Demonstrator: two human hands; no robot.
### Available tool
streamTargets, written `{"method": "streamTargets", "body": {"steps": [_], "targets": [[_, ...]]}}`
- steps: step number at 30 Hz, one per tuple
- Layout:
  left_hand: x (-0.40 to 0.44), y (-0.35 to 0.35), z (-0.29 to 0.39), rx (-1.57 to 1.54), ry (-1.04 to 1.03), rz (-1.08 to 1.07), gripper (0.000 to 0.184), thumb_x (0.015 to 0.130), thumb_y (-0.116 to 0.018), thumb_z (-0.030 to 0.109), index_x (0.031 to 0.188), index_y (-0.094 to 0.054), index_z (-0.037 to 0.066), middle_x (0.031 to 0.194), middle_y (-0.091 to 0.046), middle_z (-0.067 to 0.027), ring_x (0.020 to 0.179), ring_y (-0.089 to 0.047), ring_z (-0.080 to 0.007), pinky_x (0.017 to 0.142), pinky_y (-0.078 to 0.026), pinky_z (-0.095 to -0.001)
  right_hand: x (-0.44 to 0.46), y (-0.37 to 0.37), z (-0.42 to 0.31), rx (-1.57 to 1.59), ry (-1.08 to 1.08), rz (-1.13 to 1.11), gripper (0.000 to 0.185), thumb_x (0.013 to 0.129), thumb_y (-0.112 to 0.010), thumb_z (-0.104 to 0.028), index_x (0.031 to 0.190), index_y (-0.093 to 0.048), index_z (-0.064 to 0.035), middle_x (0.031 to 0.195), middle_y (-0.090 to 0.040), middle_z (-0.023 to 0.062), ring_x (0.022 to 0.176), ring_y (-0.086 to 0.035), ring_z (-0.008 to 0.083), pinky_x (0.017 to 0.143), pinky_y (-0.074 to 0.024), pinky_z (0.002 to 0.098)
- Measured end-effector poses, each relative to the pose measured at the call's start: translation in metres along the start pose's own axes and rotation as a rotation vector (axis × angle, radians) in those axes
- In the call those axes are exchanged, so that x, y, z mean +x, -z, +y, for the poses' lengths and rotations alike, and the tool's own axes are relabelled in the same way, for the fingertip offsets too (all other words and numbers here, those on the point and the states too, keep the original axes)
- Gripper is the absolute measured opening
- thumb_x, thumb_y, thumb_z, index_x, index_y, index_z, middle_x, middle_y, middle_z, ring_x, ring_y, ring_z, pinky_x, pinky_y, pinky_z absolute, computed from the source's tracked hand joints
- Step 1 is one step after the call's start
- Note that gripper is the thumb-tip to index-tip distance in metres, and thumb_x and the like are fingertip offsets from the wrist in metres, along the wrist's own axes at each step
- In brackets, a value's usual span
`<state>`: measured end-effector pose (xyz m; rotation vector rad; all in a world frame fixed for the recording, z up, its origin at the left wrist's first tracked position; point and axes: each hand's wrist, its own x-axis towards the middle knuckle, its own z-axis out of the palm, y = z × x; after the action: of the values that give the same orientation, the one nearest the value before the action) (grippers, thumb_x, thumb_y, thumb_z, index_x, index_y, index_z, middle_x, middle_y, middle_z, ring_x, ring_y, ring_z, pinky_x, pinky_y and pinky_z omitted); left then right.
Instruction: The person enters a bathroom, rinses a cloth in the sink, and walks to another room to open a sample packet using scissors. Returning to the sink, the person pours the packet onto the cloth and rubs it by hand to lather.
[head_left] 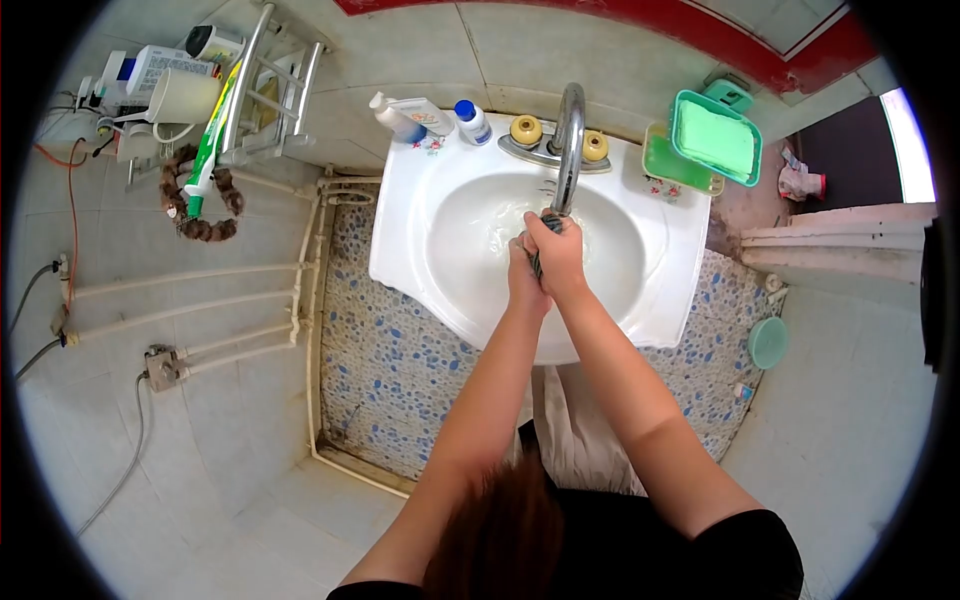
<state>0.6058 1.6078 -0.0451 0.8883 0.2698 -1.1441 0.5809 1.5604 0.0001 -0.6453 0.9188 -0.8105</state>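
Both hands clasp a dark striped item (551, 221) over the sink (398, 250)

Head cam, view fwd & down. L hand (526, 272) & R hand (562, 253) meet over the bowl of the sink, just below the end of the curved metal faucet (572, 130). Grip of both: narrow, fingers wrapped round the item, which shows only in part, btwn the hands & at their upper edge; its full shape is hidden, so exact kind can't be told. R hand sits slightly farther fwd, L hand beside it, the two touching. Water (507, 228) glints in the bowl, to the L of the hands. Bare forearms reach in from the lower edge of view, w/ black sleeves (755, 550) at the shoulders.

Sink rim, rear: two yellow knobs (526, 129), one each side of the faucet. Rear L corner: white-and-blue bottle (399, 120), white packet (424, 115) & blue-capped bottle (473, 125), close together. Rear R corner: green dish (758, 165) w/ pale green block (716, 138) (soap or sponge, can't tell), overlapping a lower green tray (665, 165) in view.

L wall: metal rack (240, 110), white cup (188, 103) & green-and-white tube (213, 140), tilted, cap down; brown fuzzy band (210, 232) just below. Pale pipes (200, 279) run lower on same wall.

Floor (385, 330): pebble pattern, w/ blue spots; small green bowl (768, 343) near R wall.
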Motion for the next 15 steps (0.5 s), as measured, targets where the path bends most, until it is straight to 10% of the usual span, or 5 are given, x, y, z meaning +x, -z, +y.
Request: {"method": "streamTargets", "body": {"steps": [9, 15], "targets": [[0.022, 0.033, 0.016, 0.273, 0.493, -0.255, 0.027, 0.09, -0.039, 0.036, 0.094, -0.053, 0.013, 0.088, -0.059, -0.0015, 0.08, -0.059, -0.0137, 0.065, -0.05, -0.0348, 0.011, 0.03, -0.013, 0.139, -0.081, -0.057, 0.022, 0.083, -0.059, -0.013, 0.067, -0.049, -0.003, 0.054, -0.046, 0.0017, 0.048, -0.042, 0.0105, 0.055, -0.0411, 0.0249], [-0.013, 0.015, 0.074, 0.975, 0.211, -0.093, 0.04, 0.091, -0.047, 0.037, 0.116, -0.052, 0.006, 0.099, -0.058, -0.0066, 0.087, -0.056, -0.017, 0.071, -0.048, -0.036, 0.002, 0.056, -0.042, -0.389, -0.094, -0.206, 0.027, 0.081, -0.066, -0.024, 0.089, -0.061, 0.0013, 0.08, -0.059, 0.0063, 0.074, -0.058, 0.0162, 0.071, -0.0456, 0.026]]}}
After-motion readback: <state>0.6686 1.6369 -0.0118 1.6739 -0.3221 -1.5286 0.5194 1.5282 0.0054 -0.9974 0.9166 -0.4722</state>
